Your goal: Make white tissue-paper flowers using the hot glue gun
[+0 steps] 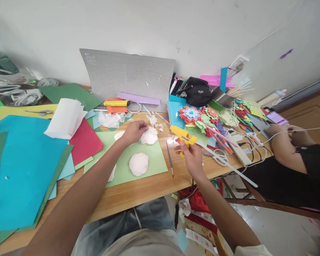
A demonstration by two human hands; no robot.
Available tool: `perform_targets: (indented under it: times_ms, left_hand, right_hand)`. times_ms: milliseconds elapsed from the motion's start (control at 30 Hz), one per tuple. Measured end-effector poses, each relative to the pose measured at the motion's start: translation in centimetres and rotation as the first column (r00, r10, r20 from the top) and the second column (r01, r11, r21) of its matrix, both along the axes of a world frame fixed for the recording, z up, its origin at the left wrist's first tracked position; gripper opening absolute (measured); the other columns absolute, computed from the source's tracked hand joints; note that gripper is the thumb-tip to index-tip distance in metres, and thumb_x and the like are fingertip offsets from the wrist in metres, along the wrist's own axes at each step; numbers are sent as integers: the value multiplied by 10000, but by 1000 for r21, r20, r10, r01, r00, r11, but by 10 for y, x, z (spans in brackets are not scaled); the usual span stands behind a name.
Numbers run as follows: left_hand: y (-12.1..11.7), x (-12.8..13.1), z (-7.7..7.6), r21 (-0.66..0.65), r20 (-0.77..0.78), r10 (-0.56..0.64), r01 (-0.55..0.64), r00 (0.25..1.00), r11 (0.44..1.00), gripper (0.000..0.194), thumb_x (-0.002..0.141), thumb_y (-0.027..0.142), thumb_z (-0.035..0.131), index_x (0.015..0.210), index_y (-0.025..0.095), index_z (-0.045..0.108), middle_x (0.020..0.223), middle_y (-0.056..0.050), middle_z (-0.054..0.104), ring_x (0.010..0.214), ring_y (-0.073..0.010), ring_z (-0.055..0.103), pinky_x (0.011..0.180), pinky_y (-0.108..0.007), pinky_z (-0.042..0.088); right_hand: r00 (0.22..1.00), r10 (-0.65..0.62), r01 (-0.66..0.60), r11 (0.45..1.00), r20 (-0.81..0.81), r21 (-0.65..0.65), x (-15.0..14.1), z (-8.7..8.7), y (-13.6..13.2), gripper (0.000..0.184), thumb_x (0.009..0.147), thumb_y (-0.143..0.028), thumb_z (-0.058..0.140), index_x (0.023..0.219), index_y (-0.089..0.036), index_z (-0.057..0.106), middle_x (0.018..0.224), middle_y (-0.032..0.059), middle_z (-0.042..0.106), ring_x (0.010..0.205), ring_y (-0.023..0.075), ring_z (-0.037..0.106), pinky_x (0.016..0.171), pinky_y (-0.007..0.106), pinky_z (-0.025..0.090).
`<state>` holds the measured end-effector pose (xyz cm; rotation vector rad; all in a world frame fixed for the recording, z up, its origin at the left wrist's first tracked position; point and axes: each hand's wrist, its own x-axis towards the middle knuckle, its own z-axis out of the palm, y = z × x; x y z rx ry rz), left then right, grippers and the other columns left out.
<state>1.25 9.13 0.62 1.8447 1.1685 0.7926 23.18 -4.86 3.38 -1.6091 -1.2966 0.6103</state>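
Across the top, a pale wall (138,25), running out of view on both sides. Below, a wooden table (160,183), mostly buried under paper and clutter. At the far right, another person (313,161), cut off by the edge, hands near a phone. On the left, a blue sheet (29,160), overlapping green ones and cropped by the border. Against the wall, a grey mat (128,74), its lower edge partly hidden behind stacked odds and ends. In the middle, a light green sheet (154,160), crossed and partly covered by the left forearm. Right hand (193,158) clamped around the grip of a yellow glue gun (183,135), over the table just right of that sheet, trigger mostly hidden by fingers; nozzle towards the mat, tip hard to make out. Left hand (134,132) well apart from the right, fingers bent at the edge of the upper white ball (148,136); grip or mere closeness impossible to tell. Nearer the front, on the same sheet, the lower white ball (138,164), fully visible. Out of the gun's rear, a long glue stick (229,163), front end hidden inside. Beside the sheet, a thin blue brush (170,159). Beyond, white scraps (153,120), too small for clear outlines.
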Motion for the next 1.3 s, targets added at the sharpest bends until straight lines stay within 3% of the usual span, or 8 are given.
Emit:
perform_targets:
  times_ms: [67, 167, 467, 800, 1000, 1100, 1233, 1300]
  left_hand:
    - [-1, 0, 3, 9, -24, -10, 10, 1000, 1000, 214, 829, 340, 539, 829, 164, 661, 850, -53, 696, 749, -182, 602, 729, -298, 455]
    - [-1, -1, 8, 41, -102, -4, 8, 995, 999, 236, 834, 347, 531, 867, 171, 685, 876, -56, 709, 779, -201, 620, 750, -314, 463]
    - [-1, -2, 23, 116, -264, 13, 18, 964, 993, 209, 847, 307, 548, 938, 194, 698, 1131, -57, 695, 1057, -232, 619, 956, -345, 438]
    - [2, -2, 67, 142, -510, -42, 132, 859, 981, 172, 837, 262, 545, 851, 194, 703, 1037, -70, 707, 946, -246, 633, 851, -346, 462]
    - [13, 12, 67, 226, -575, -81, 253, 814, 941, 174, 819, 283, 549, 796, 191, 695, 962, -81, 700, 965, -265, 597, 901, -377, 430]
    - [20, 17, 62, 248, -608, -99, 307, 788, 919, 187, 812, 287, 550, 795, 181, 703, 999, -93, 687, 1066, -289, 543, 991, -416, 374]
    - [22, 20, 55, 232, -624, -115, 324, 773, 917, 193, 808, 280, 550, 784, 176, 711, 1053, -102, 656, 1122, -310, 483, 1000, -440, 359]
    - [22, 20, 52, 223, -638, -112, 322, 762, 920, 193, 804, 279, 555, 795, 170, 715, 1065, -112, 639, 1127, -323, 460, 987, -451, 363]
  right_hand:
    - [975, -100, 85, 993, 197, 84, 19, -7, -4, 386, 887, -513, 522, 949, -160, 663, 860, 67, 678, 742, 188, 603, 701, 316, 462]
    - [897, -130, 84, 989, 422, 125, 46, -20, -7, 360, 909, -483, 496, 900, -159, 654, 894, 82, 667, 856, 215, 581, 804, 346, 440]
    - [895, -122, 112, 993, 429, 48, 61, -49, -5, 401, 924, -489, 451, 917, -139, 645, 855, 80, 668, 761, 204, 564, 719, 322, 424]
    - [812, -32, 94, 993, 582, -75, 66, -42, -4, 319, 903, -443, 490, 889, -157, 630, 874, 106, 682, 785, 237, 591, 696, 319, 395]
    - [779, -15, 127, 983, 626, -134, 65, -35, -7, 363, 862, -525, 543, 863, -169, 617, 802, 84, 671, 728, 228, 582, 643, 307, 378]
    - [811, -74, 135, 989, 580, -62, 75, -34, -21, 380, 880, -536, 520, 921, -172, 621, 857, 80, 679, 771, 228, 599, 695, 321, 417]
    - [761, -336, 272, 942, 555, 197, 76, -35, -54, 284, 900, -420, 525, 984, -166, 621, 895, 90, 671, 842, 234, 605, 803, 364, 454]
    - [764, -320, 211, 944, 560, 252, 63, -36, -68, 215, 894, -351, 538, 993, -177, 614, 904, 83, 660, 859, 221, 599, 819, 354, 465]
